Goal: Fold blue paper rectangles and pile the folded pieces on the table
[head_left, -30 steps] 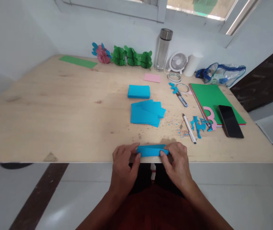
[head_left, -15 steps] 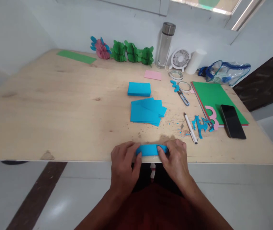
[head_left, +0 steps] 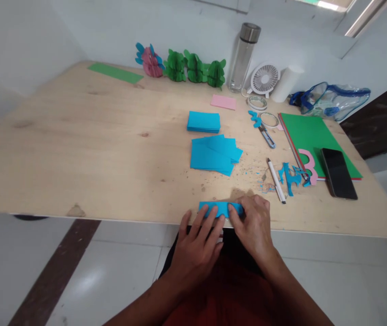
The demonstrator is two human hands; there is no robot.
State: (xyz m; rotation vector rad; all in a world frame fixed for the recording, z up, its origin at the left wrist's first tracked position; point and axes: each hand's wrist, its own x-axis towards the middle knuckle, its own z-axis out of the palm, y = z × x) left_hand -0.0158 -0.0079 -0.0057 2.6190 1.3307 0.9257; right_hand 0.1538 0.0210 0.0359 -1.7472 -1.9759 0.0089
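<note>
A narrow blue folded paper (head_left: 223,209) lies at the table's front edge. My left hand (head_left: 200,240) rests with spread fingers, its fingertips on the paper's left and middle part. My right hand (head_left: 252,219) grips the paper's right end, thumb on top and fingers behind it. Beyond the hands lies a fanned pile of blue paper (head_left: 210,156), with a neat blue stack (head_left: 203,121) behind it. A white pen (head_left: 276,182) and blue paper scraps (head_left: 291,179) are to the right.
At the right are a phone (head_left: 338,174), green sheets (head_left: 310,131), a cutter (head_left: 267,137) and tape rolls (head_left: 257,103). A bottle (head_left: 242,61), a small fan (head_left: 264,79) and green paper shapes (head_left: 195,68) stand along the wall. The wooden table (head_left: 78,149) extends left.
My left hand has let go of the paper's left end and now lies with fingers spread over it. My right hand still holds the right end. The view has shifted slightly.
</note>
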